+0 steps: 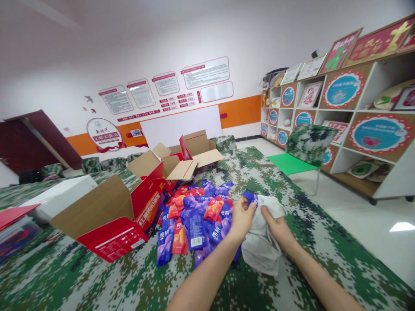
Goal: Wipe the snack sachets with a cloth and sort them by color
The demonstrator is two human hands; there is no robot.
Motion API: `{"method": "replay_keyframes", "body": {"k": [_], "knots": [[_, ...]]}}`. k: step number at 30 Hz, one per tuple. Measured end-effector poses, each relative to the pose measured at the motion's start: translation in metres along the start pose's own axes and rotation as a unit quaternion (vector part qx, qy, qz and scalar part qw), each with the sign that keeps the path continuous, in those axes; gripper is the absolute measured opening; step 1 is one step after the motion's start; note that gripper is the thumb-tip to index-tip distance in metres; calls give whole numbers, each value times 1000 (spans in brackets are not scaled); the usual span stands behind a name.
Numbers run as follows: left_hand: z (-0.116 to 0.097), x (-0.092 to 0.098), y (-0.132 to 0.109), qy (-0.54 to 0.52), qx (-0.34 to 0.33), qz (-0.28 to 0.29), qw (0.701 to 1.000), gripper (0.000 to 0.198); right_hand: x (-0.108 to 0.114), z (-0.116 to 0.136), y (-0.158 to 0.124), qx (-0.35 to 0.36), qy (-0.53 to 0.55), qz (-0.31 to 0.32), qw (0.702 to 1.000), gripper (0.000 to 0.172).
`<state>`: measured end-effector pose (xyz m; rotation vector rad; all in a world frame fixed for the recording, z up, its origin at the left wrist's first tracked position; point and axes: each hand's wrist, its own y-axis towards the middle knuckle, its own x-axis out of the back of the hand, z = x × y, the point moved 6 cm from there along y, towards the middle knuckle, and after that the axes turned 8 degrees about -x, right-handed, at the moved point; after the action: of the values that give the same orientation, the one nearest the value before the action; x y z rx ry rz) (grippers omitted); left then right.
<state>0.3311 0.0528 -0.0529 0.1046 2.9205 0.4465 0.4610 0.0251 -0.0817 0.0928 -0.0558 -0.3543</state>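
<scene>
"Where's the blue pouch (249, 197)?"
"Pinched by the left hand (243, 219), against the grey cloth (262, 254) the right hand (279, 229) grips."
"Handling?"
"Probably light, soft (perhaps slippery); best held by an edge."

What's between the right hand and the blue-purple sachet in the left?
The grey cloth. The right hand grips it, and its upper part lies between that hand and the blue-purple sachet in the left hand. Nothing else visible stands between them.
</scene>
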Motion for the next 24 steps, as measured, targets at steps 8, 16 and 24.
{"method": "replay_keyframes", "body": {"k": [8,16,24], "knots": [[-3,7,2,57,-30,-23,998,14,2,11,6,-12,78,49,996,45],[3,13,6,56,-31,-47,997,17,5,10,9,-35,64,83,994,45],[-26,26,12,15,-33,-75,997,28,17,-3,12,-92,138,12,986,44]]}}
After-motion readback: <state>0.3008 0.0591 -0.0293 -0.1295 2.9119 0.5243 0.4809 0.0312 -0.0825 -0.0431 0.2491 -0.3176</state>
